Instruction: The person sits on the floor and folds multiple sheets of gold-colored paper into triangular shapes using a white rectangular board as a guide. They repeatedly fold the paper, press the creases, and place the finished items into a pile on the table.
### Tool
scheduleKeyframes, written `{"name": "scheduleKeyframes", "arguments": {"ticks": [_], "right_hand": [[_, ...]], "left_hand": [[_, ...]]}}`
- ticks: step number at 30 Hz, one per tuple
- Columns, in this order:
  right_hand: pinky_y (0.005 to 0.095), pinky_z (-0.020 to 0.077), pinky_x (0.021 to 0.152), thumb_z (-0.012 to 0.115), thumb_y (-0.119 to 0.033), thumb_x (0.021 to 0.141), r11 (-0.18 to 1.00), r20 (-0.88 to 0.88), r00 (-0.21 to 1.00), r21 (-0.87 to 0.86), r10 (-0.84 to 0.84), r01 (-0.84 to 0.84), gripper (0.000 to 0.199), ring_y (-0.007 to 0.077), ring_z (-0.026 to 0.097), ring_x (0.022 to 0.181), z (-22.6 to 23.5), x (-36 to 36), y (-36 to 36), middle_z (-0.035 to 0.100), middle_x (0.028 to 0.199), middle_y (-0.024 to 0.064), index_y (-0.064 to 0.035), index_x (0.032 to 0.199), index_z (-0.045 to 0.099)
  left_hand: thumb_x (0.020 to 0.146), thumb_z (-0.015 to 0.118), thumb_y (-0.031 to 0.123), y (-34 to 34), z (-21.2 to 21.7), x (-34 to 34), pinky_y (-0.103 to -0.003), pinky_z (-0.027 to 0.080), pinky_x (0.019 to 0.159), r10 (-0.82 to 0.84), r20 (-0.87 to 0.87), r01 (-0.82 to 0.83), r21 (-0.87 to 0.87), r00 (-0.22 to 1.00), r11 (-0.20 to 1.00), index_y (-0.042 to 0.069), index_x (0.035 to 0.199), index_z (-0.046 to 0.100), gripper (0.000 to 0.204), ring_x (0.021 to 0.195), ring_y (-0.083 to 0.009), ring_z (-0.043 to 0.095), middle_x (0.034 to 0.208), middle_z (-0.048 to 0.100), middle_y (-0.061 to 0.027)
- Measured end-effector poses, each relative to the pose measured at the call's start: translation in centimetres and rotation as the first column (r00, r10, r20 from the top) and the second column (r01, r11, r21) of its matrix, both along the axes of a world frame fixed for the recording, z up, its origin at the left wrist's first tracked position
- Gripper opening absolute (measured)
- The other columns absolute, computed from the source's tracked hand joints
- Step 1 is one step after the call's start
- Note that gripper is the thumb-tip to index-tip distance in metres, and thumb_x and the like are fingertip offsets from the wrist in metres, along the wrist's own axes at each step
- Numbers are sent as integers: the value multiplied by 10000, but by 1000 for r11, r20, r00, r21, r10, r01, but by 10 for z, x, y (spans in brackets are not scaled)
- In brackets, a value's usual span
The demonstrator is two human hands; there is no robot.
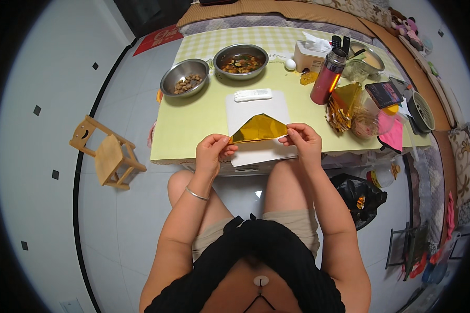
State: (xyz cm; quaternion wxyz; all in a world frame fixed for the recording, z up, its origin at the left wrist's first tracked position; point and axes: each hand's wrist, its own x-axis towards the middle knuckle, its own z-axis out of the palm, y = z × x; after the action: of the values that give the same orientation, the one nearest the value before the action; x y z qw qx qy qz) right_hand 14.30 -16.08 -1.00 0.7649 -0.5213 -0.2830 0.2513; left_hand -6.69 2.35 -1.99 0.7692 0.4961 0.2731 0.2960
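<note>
Between my two hands is a sheet of shiny gold foil paper (261, 128), folded into a low peaked shape with a straight lower edge. My left hand (213, 150) pinches its left corner, and my right hand (303, 141) pinches the right one. The foil hangs over a white sheet (261, 156) at the table's front edge. Just beyond it a long white package (253, 95) lies on that sheet. To the right, a bundle of folded gold foil pieces (340, 116) rests on the table.
Two metal bowls (185, 78) stand at the far left of the yellow-green table (177, 133), one with food in liquid. A red flask (328, 76), a phone (384, 94) and a clear tub crowd the right. A wooden chair (109, 154) and a black bag (357, 198) are on the floor.
</note>
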Motion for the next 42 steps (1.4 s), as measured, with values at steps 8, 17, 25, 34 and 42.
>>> {"name": "scheduleKeyframes", "arguments": {"ticks": [8,17,25,34,42], "right_hand": [[248,589,699,644,-75,992,997,-72,996,-39,59,-62,170,186,744,810,-2,1,-11,721,959,110,40,1114,671],[218,551,586,659,-25,968,915,-104,975,-340,194,-218,101,143,715,698,3,12,-22,716,865,98,52,1028,687],[204,471,522,659,-40,953,933,220,967,-359,125,-39,90,68,616,589,20,8,-36,673,767,28,24,916,711],[233,565,665,649,14,949,980,231,968,-148,-98,134,99,109,692,721,37,29,-65,708,859,56,43,994,732],[262,588,755,658,97,900,961,571,774,121,-274,250,169,177,715,855,40,48,-107,704,1031,120,38,1038,735]], "left_hand": [[916,677,-47,-3,2,-1,-261,601,684,36,54,-42,111,998,993,-45,1019,673,104,769,-182,726,851,707,-87],[883,722,-36,-2,12,-13,-273,599,727,-36,-101,61,250,994,966,-60,962,730,82,762,-163,711,891,740,-113],[847,767,-5,-5,9,-1,-210,494,622,-44,-170,109,401,985,909,-18,892,736,57,663,-92,617,790,710,-41],[781,778,-24,-25,48,41,-238,459,603,-54,-90,105,795,994,598,49,875,755,122,735,-102,604,844,693,-24],[788,748,-89,-48,66,91,-253,476,612,48,165,-172,965,985,198,35,943,756,198,721,-158,618,867,671,-91]]}}
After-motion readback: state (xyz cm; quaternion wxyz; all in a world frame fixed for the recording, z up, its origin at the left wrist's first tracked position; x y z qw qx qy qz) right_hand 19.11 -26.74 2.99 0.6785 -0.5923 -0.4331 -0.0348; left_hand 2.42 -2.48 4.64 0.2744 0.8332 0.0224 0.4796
